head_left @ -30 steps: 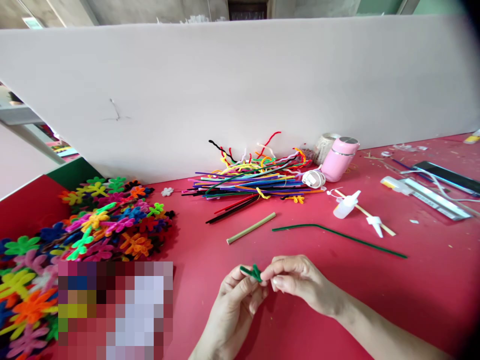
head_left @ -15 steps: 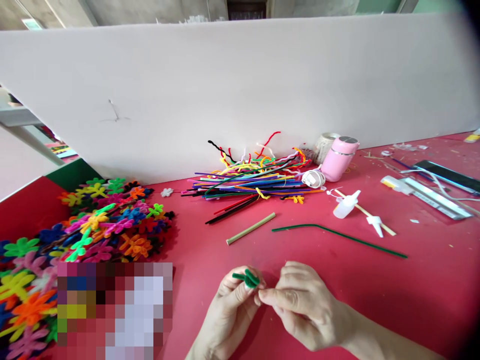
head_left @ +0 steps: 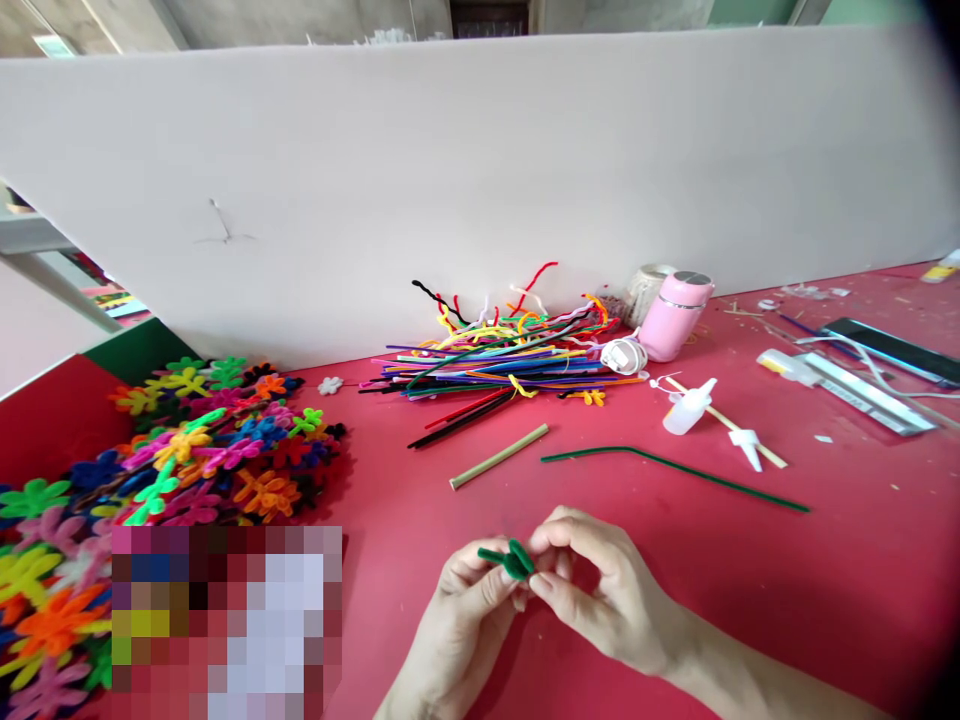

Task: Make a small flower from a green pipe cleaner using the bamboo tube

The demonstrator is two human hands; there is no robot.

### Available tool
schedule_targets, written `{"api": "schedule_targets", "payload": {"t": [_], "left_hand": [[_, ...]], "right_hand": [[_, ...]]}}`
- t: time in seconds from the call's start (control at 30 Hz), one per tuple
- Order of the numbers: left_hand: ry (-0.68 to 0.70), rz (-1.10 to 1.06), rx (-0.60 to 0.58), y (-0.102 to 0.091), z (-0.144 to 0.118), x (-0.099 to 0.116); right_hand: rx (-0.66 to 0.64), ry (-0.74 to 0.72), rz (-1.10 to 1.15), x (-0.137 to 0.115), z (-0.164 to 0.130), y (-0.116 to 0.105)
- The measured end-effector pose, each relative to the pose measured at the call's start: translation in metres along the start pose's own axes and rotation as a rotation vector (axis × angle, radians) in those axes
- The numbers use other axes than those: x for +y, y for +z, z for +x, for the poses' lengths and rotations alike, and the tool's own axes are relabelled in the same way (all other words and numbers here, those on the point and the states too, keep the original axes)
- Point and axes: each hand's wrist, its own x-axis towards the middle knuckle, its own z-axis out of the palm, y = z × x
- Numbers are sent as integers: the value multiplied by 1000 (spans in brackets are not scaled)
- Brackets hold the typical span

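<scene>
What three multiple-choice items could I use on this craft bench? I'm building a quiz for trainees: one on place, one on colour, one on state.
1. Where does the pink bottle stand?
A. Right of the loose pipe cleaner pile
B. Among the flower heap
C. Beside the hands

2. What colour is the folded pipe cleaner piece in the hands?
A. Orange
B. Green
C. White

3. How is that piece held?
A. Lying free on the table
B. By the left hand alone
C. Pinched between both hands, right hand included

Answers: 1 A, it stands at the pile's right end by the board. 2 B, dark green. 3 C, fingers of both hands meet on it.
</scene>
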Motion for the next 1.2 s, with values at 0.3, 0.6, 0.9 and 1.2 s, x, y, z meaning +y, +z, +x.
{"api": "schedule_targets", "payload": {"t": [0.3, 0.6, 0.9, 1.2], "left_hand": [[55, 151, -53, -3, 2, -2], [117, 364, -95, 0, 0, 3], [425, 984, 98, 10, -3, 5], [1034, 1518, 149, -2, 0, -3]], "right_hand": [[-62, 68, -3, 8, 1, -4], [-163, 80, -21, 9, 7, -15], [-113, 77, -95, 18, 6, -9], [-77, 7, -82, 11, -1, -2]]}}
